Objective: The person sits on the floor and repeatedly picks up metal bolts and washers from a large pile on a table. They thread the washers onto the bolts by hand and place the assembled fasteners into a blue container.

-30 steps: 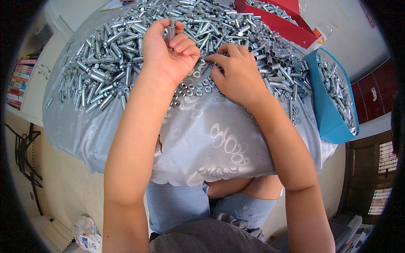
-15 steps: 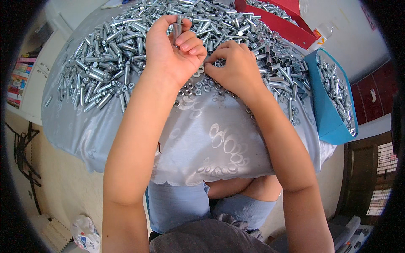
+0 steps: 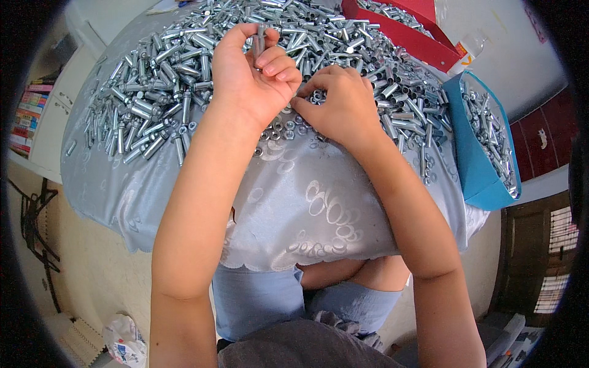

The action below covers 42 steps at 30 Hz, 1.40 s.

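My left hand [image 3: 243, 83] is raised over the pile, its fingers closed round a silver sleeve anchor bolt [image 3: 258, 46] that stands nearly upright between thumb and fingers. Just right of it, my right hand [image 3: 345, 105] reaches down with bent fingers and thumb drawn together at small nuts and washers. Whatever those fingertips hold is hidden. Loose hex nuts [image 3: 289, 125] and washers lie below and between the two hands. Behind them spreads a wide heap of silver anchor bolts and sleeves [image 3: 184, 58].
A teal fabric bin [image 3: 477, 175] full of bolts stands at the table's right edge. Farther back are a red box [image 3: 412, 43] with more metal parts and a clear plastic bottle [image 3: 471, 46]. A silvery patterned cloth [image 3: 288, 208] covers the table and drapes toward my knees.
My right hand has shifted slightly left, its thumb nearer the left hand. The left hand keeps the anchor bolt in almost the same place.
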Tool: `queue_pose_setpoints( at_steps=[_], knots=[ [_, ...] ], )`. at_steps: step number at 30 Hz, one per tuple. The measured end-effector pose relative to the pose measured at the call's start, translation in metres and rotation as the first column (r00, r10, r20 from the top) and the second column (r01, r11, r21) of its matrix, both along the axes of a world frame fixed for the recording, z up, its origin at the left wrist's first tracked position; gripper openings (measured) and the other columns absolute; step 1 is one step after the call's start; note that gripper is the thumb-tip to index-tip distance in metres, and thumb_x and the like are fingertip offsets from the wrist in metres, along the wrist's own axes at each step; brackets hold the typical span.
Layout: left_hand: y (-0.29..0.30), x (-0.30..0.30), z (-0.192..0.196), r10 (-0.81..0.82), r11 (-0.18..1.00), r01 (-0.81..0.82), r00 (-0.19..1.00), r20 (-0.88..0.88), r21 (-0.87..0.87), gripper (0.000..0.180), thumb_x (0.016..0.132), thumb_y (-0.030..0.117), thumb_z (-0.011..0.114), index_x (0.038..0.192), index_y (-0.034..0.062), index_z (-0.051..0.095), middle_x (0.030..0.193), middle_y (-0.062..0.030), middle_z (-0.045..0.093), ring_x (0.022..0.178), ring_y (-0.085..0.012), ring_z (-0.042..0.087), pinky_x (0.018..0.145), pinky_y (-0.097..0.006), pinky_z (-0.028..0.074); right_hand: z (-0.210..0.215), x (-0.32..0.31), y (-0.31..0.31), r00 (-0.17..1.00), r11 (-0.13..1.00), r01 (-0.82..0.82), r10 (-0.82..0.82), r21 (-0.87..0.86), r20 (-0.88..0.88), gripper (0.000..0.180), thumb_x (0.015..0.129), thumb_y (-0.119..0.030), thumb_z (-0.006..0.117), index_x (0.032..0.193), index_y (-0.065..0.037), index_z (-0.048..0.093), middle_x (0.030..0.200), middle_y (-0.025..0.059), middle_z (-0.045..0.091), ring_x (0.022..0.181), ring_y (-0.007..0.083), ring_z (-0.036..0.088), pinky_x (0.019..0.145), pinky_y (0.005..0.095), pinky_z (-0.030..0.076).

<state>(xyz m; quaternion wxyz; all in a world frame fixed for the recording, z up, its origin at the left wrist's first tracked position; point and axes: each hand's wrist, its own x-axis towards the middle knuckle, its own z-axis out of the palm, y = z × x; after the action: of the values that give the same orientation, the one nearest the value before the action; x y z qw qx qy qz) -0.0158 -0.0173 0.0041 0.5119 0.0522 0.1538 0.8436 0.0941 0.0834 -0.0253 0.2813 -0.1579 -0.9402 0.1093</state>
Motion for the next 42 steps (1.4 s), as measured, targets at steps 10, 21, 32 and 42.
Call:
queue_pose_setpoints(
  at_steps=[10,21,32,42],
  knots=[
    [0.001,0.002,-0.001,-0.015,0.999,0.015,1.000,0.004,-0.040,0.022,0.081,0.025,0.046,0.071,0.0068,0.051,0.049,0.0034,0.029,0.044,-0.0089,0.029,0.045,-0.023,0.025,-0.007,0.000,-0.004,0.998,0.998,0.003,-0.006,-0.061,-0.058,0.013,0.061,-0.022,0.068,0.069,-0.012,0.067,0.087,0.0085,0.060,0.089,0.0276,0.052,0.080,0.0381,0.036],
    [0.008,0.010,0.001,-0.048,0.975,0.014,0.988,-0.147,-0.224,0.019,0.083,0.023,0.051,0.077,0.0049,0.051,0.048,0.0053,0.031,0.042,-0.0056,0.030,0.042,-0.021,0.026,0.005,0.005,0.012,0.915,0.717,-0.357,0.140,-0.599,-0.379,0.014,0.072,-0.010,0.065,0.080,0.001,0.061,0.076,0.0106,0.062,0.071,0.0187,0.058,0.068,0.0293,0.045],
    [0.012,0.009,-0.001,-0.013,0.944,-0.080,0.961,-0.277,-0.320,0.016,0.082,0.020,0.055,0.077,0.0057,0.050,0.049,0.0057,0.031,0.042,-0.0050,0.030,0.041,-0.020,0.026,0.016,0.009,0.021,0.898,0.517,-0.391,0.032,-0.761,-0.440,0.016,0.072,-0.008,0.067,0.083,0.003,0.061,0.074,0.0057,0.062,0.066,0.0096,0.056,0.061,0.0220,0.046],
    [0.017,0.032,0.002,-0.132,0.909,-0.113,0.834,-0.536,-0.400,0.018,0.083,0.023,0.055,0.074,0.0093,0.047,0.052,0.0060,0.032,0.046,-0.0043,0.031,0.045,-0.020,0.028,0.027,0.015,0.027,0.838,0.108,-0.544,0.025,-0.832,-0.545,0.018,0.079,-0.013,0.062,0.092,0.000,0.060,0.078,0.0030,0.060,0.067,0.0076,0.051,0.063,0.0200,0.042]
  ],
)
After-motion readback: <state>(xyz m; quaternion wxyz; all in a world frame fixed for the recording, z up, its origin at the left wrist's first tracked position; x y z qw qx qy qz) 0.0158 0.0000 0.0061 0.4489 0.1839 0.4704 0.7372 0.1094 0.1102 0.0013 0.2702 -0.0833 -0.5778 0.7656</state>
